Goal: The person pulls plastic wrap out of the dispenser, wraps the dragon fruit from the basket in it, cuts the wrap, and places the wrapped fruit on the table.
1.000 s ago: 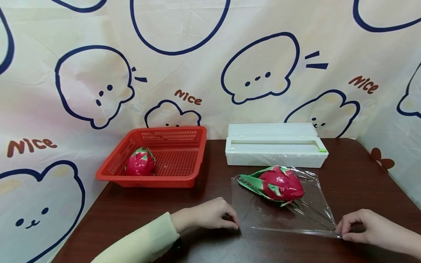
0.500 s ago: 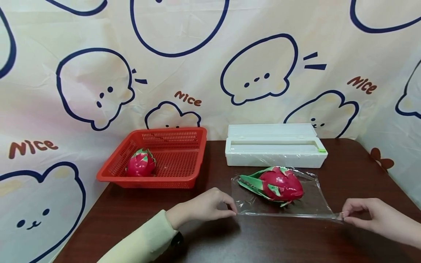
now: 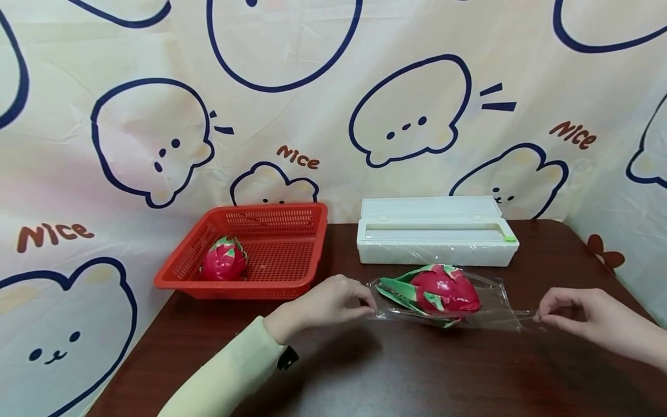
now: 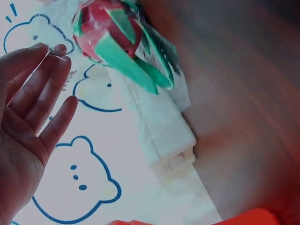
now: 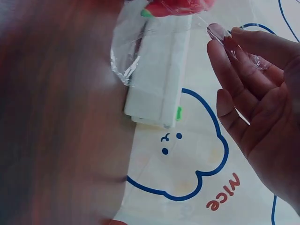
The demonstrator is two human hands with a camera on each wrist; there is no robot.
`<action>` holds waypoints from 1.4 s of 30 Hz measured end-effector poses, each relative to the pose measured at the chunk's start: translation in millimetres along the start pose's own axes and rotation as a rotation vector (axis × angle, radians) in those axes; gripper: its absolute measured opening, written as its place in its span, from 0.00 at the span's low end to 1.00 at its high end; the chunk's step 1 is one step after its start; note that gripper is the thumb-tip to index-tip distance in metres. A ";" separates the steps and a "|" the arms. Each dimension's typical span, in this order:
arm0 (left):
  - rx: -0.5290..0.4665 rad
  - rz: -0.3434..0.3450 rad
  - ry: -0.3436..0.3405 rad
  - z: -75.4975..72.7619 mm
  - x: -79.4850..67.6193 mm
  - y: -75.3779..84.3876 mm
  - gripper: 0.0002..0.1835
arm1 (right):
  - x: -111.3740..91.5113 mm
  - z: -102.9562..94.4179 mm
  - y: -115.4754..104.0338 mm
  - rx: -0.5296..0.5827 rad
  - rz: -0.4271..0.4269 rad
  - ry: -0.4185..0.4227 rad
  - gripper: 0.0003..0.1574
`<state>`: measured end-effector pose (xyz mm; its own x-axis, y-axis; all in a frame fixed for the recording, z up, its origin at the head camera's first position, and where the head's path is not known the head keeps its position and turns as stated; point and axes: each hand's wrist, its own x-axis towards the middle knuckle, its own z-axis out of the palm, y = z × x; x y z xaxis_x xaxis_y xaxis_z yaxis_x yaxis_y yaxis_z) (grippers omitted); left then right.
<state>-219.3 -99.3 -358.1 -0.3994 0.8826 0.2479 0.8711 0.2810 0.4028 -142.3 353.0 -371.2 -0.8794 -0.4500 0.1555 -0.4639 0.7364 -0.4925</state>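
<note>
A pink dragon fruit with green leaves [image 3: 445, 289] lies on a sheet of clear plastic wrap [image 3: 495, 318] on the dark table. My left hand [image 3: 333, 301] pinches the near left corner of the wrap between thumb and fingertips, left of the fruit. At the near right corner, my right hand [image 3: 589, 315] pinches the film the same way. Between the hands the wrap's near edge is stretched taut and lifted, crossing in front of the fruit's lower part. Both wrist views show the thumb and fingers of each hand [image 4: 35, 98] [image 5: 255, 79] meeting on the thin film.
Behind the fruit stands a white wrap dispenser box [image 3: 438, 252] with its lid up. A red plastic basket [image 3: 283, 286] at the left holds a second dragon fruit [image 3: 224, 260]. A patterned cloth [image 3: 333, 116] hangs behind the brown table [image 3: 417, 376].
My left hand has come to the wrap's near left corner and pinched it. Both hands have moved up and away from me, raising the near edge toward the fruit, which stays in place.
</note>
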 end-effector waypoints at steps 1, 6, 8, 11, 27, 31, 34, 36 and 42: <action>0.001 0.000 0.002 -2.2 2.1 -1.4 0.02 | 3.2 -1.8 -1.5 -0.011 0.023 0.002 0.14; -0.004 -0.010 0.033 -9.0 12.8 -11.2 0.04 | 19.6 -7.6 -6.5 -0.049 0.053 0.080 0.15; 0.004 -0.014 0.048 -9.8 17.8 -15.7 0.03 | 27.5 -8.7 -7.7 -0.047 0.056 0.111 0.14; 0.017 -0.021 0.075 -9.6 26.7 -22.0 0.02 | 40.3 -9.5 -8.9 -0.029 0.059 0.139 0.12; -0.273 -0.331 0.144 0.8 78.4 -31.5 0.05 | 107.4 7.8 -23.0 0.064 0.006 0.083 0.04; -0.447 -0.410 0.173 6.4 88.2 -30.1 0.04 | 118.5 13.5 -23.9 0.069 -0.002 0.085 0.05; -0.549 -0.466 0.208 12.0 94.4 -29.6 0.03 | 122.6 17.8 -25.5 0.107 0.024 0.055 0.05; -0.580 -0.491 0.229 16.1 98.0 -29.3 0.03 | 123.7 20.8 -26.4 0.122 0.032 0.033 0.05; -0.527 -0.488 0.261 30.9 106.7 -30.7 0.03 | 123.0 29.5 -26.3 0.160 0.048 0.052 0.10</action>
<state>-279.8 -2.2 -371.3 -0.8158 0.5682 0.1076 0.3529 0.3417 0.8710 -235.1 263.4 -364.3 -0.9066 -0.3862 0.1702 -0.4015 0.6648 -0.6300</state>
